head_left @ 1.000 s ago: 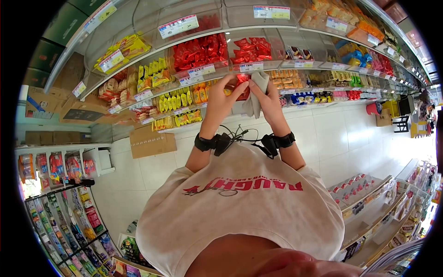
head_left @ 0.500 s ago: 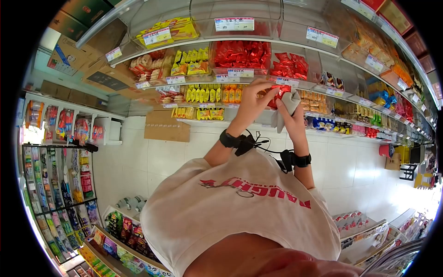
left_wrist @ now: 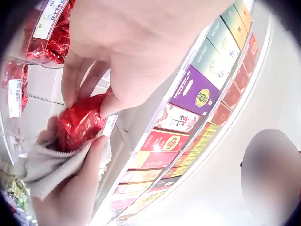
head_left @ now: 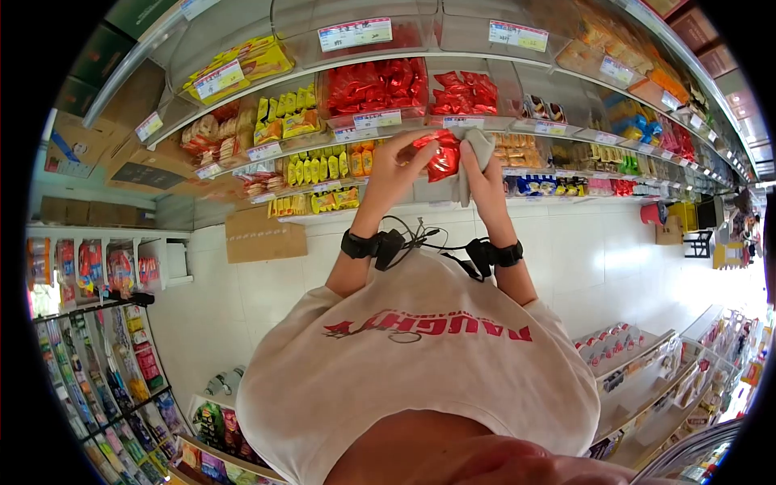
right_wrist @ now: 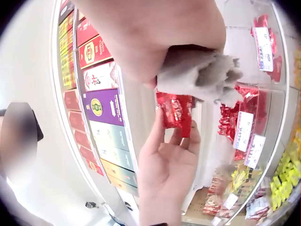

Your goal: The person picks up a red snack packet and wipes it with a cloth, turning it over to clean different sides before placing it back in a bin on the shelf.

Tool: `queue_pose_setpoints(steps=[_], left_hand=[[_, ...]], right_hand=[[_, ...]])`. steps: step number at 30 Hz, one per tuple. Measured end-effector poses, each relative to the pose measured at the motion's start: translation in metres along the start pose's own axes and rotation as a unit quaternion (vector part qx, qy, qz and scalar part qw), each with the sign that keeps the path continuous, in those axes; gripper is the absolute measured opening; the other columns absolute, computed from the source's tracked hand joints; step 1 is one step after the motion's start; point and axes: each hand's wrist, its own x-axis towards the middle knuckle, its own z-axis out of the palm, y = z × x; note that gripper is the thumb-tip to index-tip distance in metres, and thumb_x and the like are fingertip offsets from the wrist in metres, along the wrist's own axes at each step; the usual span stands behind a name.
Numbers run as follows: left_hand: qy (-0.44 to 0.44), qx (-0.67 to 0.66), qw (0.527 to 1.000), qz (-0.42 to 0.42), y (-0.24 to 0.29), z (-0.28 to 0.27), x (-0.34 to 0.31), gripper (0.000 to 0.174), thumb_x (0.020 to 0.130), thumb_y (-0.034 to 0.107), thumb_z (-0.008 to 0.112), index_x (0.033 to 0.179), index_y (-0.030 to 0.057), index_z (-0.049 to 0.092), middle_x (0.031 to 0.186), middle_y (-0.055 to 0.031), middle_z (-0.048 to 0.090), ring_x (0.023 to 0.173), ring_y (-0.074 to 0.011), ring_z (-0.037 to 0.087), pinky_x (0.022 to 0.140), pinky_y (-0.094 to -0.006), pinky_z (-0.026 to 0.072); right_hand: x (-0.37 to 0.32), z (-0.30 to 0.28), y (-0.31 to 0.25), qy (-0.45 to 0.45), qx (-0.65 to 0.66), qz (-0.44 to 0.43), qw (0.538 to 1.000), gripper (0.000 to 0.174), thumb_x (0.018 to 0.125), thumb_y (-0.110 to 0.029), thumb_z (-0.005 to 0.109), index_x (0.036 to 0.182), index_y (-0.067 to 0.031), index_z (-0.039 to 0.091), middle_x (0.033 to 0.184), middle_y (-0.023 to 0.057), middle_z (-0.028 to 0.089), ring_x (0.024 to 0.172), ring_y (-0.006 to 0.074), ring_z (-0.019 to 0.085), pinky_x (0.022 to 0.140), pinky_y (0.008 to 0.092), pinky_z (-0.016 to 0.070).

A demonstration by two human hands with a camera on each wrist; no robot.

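A shiny red wrapped packet (head_left: 444, 158) is between my two hands, in front of the shelf. My left hand (head_left: 396, 168) pinches one end of it between thumb and fingertips, as the right wrist view shows with the packet (right_wrist: 176, 110). My right hand (head_left: 487, 182) grips a crumpled grey cloth (head_left: 480, 144) at the packet's other side. In the left wrist view the cloth (left_wrist: 59, 169) is folded around the lower part of the packet (left_wrist: 82, 121), with the right thumb along its edge.
Behind my hands, clear shelf bins hold red packets (head_left: 378, 86), more red packets (head_left: 465, 94) and yellow packets (head_left: 288, 113), with price labels along their fronts. A cardboard box (head_left: 265, 235) stands on the floor at the left. Low shelves (head_left: 647, 388) stand behind me at the right.
The head view swung left, then back. The packet has turned and shows a broader face between my hands. My left fingers have shifted along it, while the cloth stays in my right hand.
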Motion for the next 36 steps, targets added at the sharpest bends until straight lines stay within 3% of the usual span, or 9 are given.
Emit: queue_pose_setpoints(steps=[6, 11, 14, 20, 26, 30, 31, 33, 36], left_hand=[[0.056, -0.015, 0.997, -0.052, -0.002, -0.023, -0.006, 0.029, 0.097, 0.011, 0.069, 0.123, -0.0021, 0.067, 0.106, -0.0048, 0.071, 0.088, -0.0067, 0.064, 0.076, -0.0215, 0.0530], [0.045, -0.047, 0.998, -0.012, -0.020, -0.046, -0.008, 0.024, 0.096, 0.012, 0.071, 0.114, -0.0015, 0.060, 0.104, -0.0063, 0.067, 0.092, -0.0098, 0.064, 0.079, -0.0249, 0.0563], [0.009, -0.028, 0.999, -0.042, -0.022, -0.059, -0.015, 0.021, 0.096, 0.011, 0.071, 0.107, -0.0008, 0.057, 0.104, -0.0060, 0.065, 0.093, -0.0111, 0.064, 0.080, -0.0259, 0.0564], [0.013, -0.120, 0.983, -0.138, -0.033, -0.080, -0.019, 0.023, 0.098, 0.015, 0.069, 0.109, -0.0012, 0.058, 0.107, -0.0091, 0.066, 0.094, -0.0133, 0.065, 0.078, -0.0280, 0.0590], [0.042, -0.182, 0.975, -0.119, -0.034, -0.071, -0.014, 0.024, 0.099, 0.015, 0.067, 0.114, -0.0012, 0.059, 0.111, -0.0105, 0.067, 0.096, -0.0130, 0.066, 0.077, -0.0273, 0.0592], [0.021, -0.093, 0.989, -0.115, -0.051, -0.070, 0.001, 0.023, 0.098, 0.011, 0.067, 0.116, -0.0004, 0.059, 0.111, -0.0093, 0.067, 0.101, -0.0137, 0.064, 0.081, -0.0276, 0.0570], [0.009, -0.064, 0.991, -0.118, -0.060, -0.067, 0.004, 0.023, 0.097, 0.011, 0.067, 0.116, -0.0002, 0.060, 0.112, -0.0090, 0.067, 0.102, -0.0139, 0.064, 0.081, -0.0278, 0.0565], [-0.024, -0.035, 0.994, -0.096, -0.057, -0.053, 0.013, 0.029, 0.098, 0.011, 0.066, 0.124, -0.0002, 0.059, 0.111, -0.0080, 0.067, 0.106, -0.0148, 0.063, 0.079, -0.0285, 0.0548], [-0.030, -0.035, 0.988, -0.150, -0.064, -0.036, 0.028, 0.038, 0.101, 0.017, 0.062, 0.135, 0.0013, 0.057, 0.110, -0.0070, 0.065, 0.083, -0.0147, 0.068, 0.073, -0.0272, 0.0549]], right_hand=[[0.004, 0.016, 0.010, 0.118, 0.171, 0.038, 0.977, 0.041, 0.102, -0.038, 0.062, 0.123, -0.0022, 0.063, 0.094, -0.0019, 0.062, 0.086, 0.0064, 0.054, 0.074, 0.0262, 0.0467], [-0.004, 0.039, 0.011, -0.036, 0.063, 0.042, 0.997, 0.042, 0.100, -0.037, 0.065, 0.122, -0.0017, 0.062, 0.095, 0.0009, 0.064, 0.086, 0.0080, 0.058, 0.075, 0.0266, 0.0488], [-0.001, 0.057, 0.021, -0.041, 0.011, 0.088, 0.995, 0.038, 0.100, -0.035, 0.065, 0.117, -0.0009, 0.063, 0.093, 0.0020, 0.065, 0.082, 0.0086, 0.059, 0.072, 0.0277, 0.0495], [0.001, 0.076, 0.024, -0.041, -0.026, 0.039, 0.998, 0.031, 0.098, -0.028, 0.068, 0.109, 0.0013, 0.064, 0.083, 0.0020, 0.064, 0.076, 0.0075, 0.057, 0.064, 0.0278, 0.0486], [-0.004, 0.072, 0.022, 0.061, -0.005, 0.020, 0.998, 0.023, 0.099, -0.019, 0.065, 0.108, 0.0016, 0.064, 0.077, 0.0003, 0.063, 0.068, 0.0086, 0.058, 0.062, 0.0268, 0.0481], [0.008, 0.053, 0.029, 0.155, -0.130, -0.113, 0.973, 0.028, 0.098, -0.015, 0.064, 0.120, 0.0015, 0.060, 0.101, 0.0125, 0.065, 0.087, 0.0211, 0.064, 0.078, 0.0339, 0.0512], [0.013, 0.049, 0.014, 0.110, -0.236, -0.195, 0.946, 0.038, 0.095, -0.014, 0.065, 0.130, -0.0010, 0.057, 0.120, 0.0189, 0.062, 0.105, 0.0331, 0.063, 0.091, 0.0391, 0.0494], [0.011, 0.051, 0.006, 0.001, -0.260, -0.164, 0.952, 0.046, 0.092, -0.016, 0.068, 0.135, -0.0044, 0.056, 0.130, 0.0217, 0.060, 0.120, 0.0404, 0.057, 0.100, 0.0429, 0.0468], [0.015, 0.041, 0.011, -0.090, -0.279, -0.201, 0.935, 0.059, 0.091, -0.021, 0.073, 0.143, -0.0045, 0.048, 0.142, 0.0220, 0.052, 0.133, 0.0403, 0.050, 0.110, 0.0446, 0.0412]])
